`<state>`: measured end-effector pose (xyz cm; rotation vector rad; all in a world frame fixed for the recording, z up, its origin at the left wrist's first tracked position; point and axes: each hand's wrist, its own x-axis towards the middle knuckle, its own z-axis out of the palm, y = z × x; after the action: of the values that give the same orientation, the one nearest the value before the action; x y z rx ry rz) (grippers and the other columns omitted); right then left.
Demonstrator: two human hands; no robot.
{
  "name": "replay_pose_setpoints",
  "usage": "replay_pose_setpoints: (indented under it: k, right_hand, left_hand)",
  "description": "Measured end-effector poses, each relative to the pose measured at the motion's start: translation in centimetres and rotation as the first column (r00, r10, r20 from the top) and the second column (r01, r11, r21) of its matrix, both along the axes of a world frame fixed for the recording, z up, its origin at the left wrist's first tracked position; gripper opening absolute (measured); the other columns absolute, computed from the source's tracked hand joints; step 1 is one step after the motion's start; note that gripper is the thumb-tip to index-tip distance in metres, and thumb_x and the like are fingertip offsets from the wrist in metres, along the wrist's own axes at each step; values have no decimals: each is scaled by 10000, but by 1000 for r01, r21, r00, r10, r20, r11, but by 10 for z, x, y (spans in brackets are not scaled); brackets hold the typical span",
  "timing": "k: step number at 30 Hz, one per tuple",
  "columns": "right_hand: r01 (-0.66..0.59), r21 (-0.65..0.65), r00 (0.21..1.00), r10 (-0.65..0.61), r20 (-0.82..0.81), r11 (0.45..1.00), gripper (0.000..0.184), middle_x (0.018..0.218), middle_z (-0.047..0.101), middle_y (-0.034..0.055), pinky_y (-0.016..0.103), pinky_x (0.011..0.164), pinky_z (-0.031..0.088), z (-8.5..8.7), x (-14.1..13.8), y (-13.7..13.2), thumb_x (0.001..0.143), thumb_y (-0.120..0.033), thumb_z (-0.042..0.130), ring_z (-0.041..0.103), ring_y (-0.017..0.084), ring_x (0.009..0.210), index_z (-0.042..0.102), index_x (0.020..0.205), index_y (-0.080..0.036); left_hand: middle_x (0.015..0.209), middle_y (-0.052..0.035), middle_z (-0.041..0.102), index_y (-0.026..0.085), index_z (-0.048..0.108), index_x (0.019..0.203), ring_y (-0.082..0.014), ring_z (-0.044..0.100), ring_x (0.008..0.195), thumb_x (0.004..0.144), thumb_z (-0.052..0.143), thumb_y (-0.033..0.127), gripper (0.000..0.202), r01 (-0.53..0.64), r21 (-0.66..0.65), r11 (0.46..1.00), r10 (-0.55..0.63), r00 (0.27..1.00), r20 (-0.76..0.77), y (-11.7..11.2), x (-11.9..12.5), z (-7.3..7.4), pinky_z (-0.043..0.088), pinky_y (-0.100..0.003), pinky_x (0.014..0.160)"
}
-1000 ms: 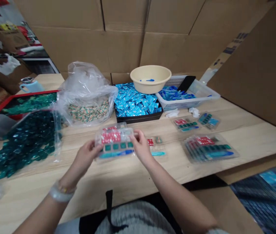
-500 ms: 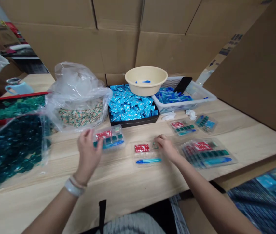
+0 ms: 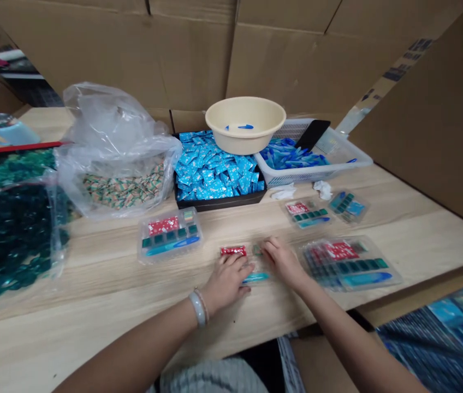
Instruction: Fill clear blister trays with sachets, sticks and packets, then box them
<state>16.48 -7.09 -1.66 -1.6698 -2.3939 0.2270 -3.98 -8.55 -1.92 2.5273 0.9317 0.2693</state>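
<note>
In front of me a clear plastic case lies on the table, holding a red packet point(image 3: 233, 250) with white marks and a blue pen-shaped tool point(image 3: 256, 277). My left hand point(image 3: 228, 279) rests over it with its fingers stretched out across the lower edge of the packet, covering much of the case. At the case's upper right, beside a small green-edged piece point(image 3: 257, 250), the fingers of my right hand point(image 3: 283, 262) are pinched together; what they grip is hidden. To the left lies a filled clear case point(image 3: 171, 234) with a red packet, dark green squares and a blue tool.
Stacked filled cases point(image 3: 354, 265) lie at right, two more cases point(image 3: 307, 213) behind. Along the back stand a bag of small pieces point(image 3: 67, 164), a black tray of blue packets point(image 3: 223, 205), a cream basin point(image 3: 245, 142) and a white basket point(image 3: 317, 173). Dark green pieces point(image 3: 10, 240) fill the left.
My left hand has left the filled case at left and moved right onto the case in front of me. My right hand stays by that case's upper right. The view has shifted slightly.
</note>
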Motion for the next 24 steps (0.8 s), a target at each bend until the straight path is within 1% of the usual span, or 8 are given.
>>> replay_pose_setpoints:
  k: [4, 7, 10, 14, 17, 19, 20, 24]
  right_hand:
    - [-74, -76, 979, 87, 186, 994, 178, 856, 558, 62, 265, 711, 374, 15, -1, 5, 837, -158, 420, 477, 175, 858, 591, 803, -192]
    - [-111, -121, 954, 140, 265, 986, 163, 851, 562, 64, 274, 730, 370, 23, -3, 12, 837, -184, 440, 477, 183, 867, 598, 800, -190]
    - [-166, -164, 922, 212, 323, 972, 155, 847, 570, 82, 288, 723, 370, 28, -6, 18, 825, -182, 462, 485, 198, 863, 615, 797, -176]
    - [-253, -235, 849, 332, 411, 939, 154, 829, 583, 118, 306, 695, 374, 32, -14, 23, 775, -108, 493, 506, 225, 847, 642, 762, -144]
    - [-257, -279, 812, 363, 457, 925, 164, 840, 588, 148, 314, 679, 383, 33, -20, 24, 745, -70, 497, 522, 237, 827, 653, 756, -121]
    - [-246, -294, 814, 361, 456, 924, 171, 837, 588, 156, 308, 682, 392, 33, -19, 23, 749, -69, 487, 530, 231, 816, 652, 765, -112]
    - [-239, -295, 827, 353, 438, 925, 175, 832, 588, 153, 302, 691, 397, 32, -18, 23, 763, -81, 477, 533, 223, 811, 649, 774, -110]
    - [-190, -291, 927, 269, 261, 938, 222, 803, 574, 108, 266, 721, 412, 32, -6, 21, 834, -150, 408, 540, 172, 775, 627, 830, -115]
  left_hand:
    - [1280, -83, 439, 232, 405, 1234, -243, 353, 1183, 758, 553, 370, 517, 14, 9, 1000, -14, 1000, 5, -1, -2, 2, 265, -416, 965]
    - [1278, -81, 440, 224, 406, 1231, -243, 354, 1181, 762, 549, 366, 511, 15, 14, 1000, -15, 1000, 6, -1, -2, 1, 261, -412, 967]
    - [1271, -86, 443, 223, 411, 1226, -246, 355, 1177, 756, 558, 363, 512, 20, 19, 1000, -20, 1000, 7, -1, -2, 1, 262, -408, 964]
    - [1245, -85, 460, 219, 411, 1226, -240, 362, 1166, 754, 563, 354, 514, 33, 37, 999, -34, 999, 21, -1, -2, 0, 262, -395, 961]
    - [1227, -82, 473, 210, 426, 1211, -240, 368, 1156, 747, 568, 366, 509, 35, 55, 998, -37, 999, 34, -1, -2, -3, 255, -391, 964]
    - [1234, -81, 469, 210, 428, 1208, -241, 365, 1160, 749, 564, 379, 507, 33, 64, 997, -36, 998, 43, -1, -2, -6, 252, -393, 964]
    - [1240, -80, 464, 213, 426, 1208, -242, 361, 1164, 752, 559, 384, 505, 31, 69, 997, -34, 998, 47, -1, -2, -7, 249, -396, 965]
    - [1248, -74, 460, 218, 416, 1216, -242, 357, 1168, 758, 547, 395, 508, 28, 90, 996, -33, 998, 52, -2, -3, -10, 254, -398, 959]
